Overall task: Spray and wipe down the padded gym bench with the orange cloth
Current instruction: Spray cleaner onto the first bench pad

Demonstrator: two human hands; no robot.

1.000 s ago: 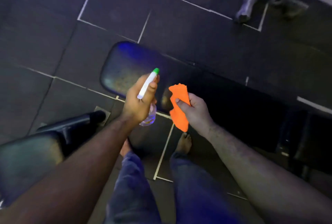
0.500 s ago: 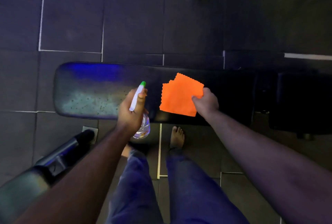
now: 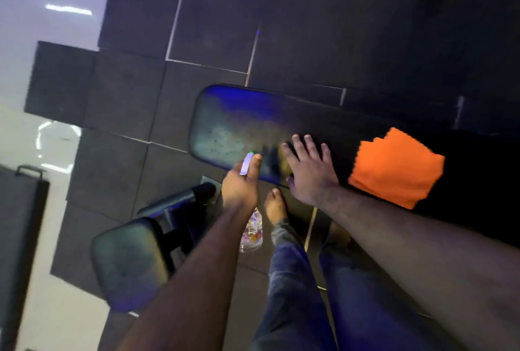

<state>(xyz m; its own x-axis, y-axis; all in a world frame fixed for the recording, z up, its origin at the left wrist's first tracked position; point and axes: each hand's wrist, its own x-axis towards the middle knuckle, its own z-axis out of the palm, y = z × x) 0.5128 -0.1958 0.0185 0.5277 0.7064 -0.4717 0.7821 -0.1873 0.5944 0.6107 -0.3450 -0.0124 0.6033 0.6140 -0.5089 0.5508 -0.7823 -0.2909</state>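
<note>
Bench pad, long dark padded vinyl w/ rounded end [image 3: 239,128], runs across the middle of view, blue light glare on its top. Flat square orange cloth w/ zigzag edge [image 3: 396,170] lies on pad, just beyond the right hand's [image 3: 309,170] little-finger side, not touched. Right hand open, fingers [image 3: 308,143] spread, palm down over pad's near edge; contact unclear. Left hand [image 3: 242,181] wrapped round clear plastic spray bottle w/ white-green nozzle [image 3: 251,231], nozzle poking out by the thumb, bottle body hanging below the wrist. Bare foot [image 3: 275,207] on dark rubber floor tiles [image 3: 213,27] below both hands.
</note>
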